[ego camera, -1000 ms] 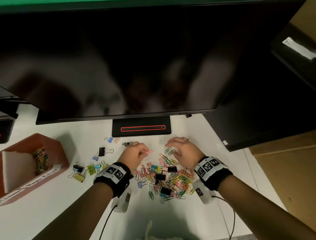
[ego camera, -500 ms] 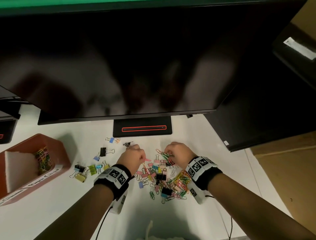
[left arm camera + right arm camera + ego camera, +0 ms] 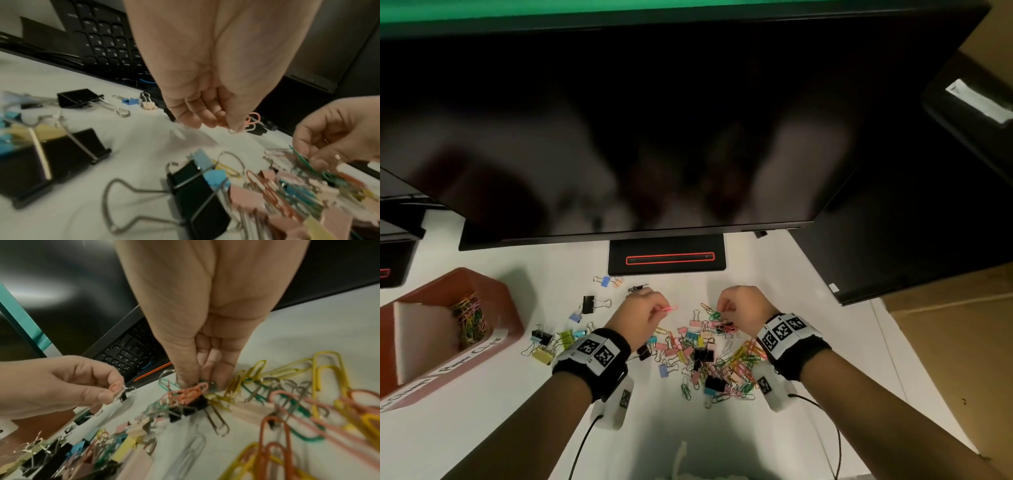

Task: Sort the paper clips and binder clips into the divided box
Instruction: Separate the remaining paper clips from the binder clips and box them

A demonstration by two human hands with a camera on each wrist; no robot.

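Note:
A mixed pile of coloured paper clips and binder clips [image 3: 705,359] lies on the white table between my hands. My left hand [image 3: 659,308] is curled and pinches pink paper clips [image 3: 252,122] just above the table. My right hand [image 3: 719,310] pinches a tangle of green and orange paper clips [image 3: 191,394] at the pile's far edge; a small black binder clip [image 3: 197,404] lies caught in the tangle. The red-brown divided box [image 3: 510,308] sits at the left, with paper clips [image 3: 469,320] in the far compartment beyond a white divider [image 3: 414,329].
A loose group of binder clips [image 3: 551,339] lies between the box and my left wrist. A large dark monitor overhangs the table, its stand base [image 3: 667,257] just beyond my hands. A black keyboard [image 3: 107,40] lies under it. A second dark screen [image 3: 893,240] stands at the right.
My right hand, earlier flat on the pile's far edge, has curled, drawn nearer and pinched up a tangle of clips. My left hand keeps its pink clips and has barely moved.

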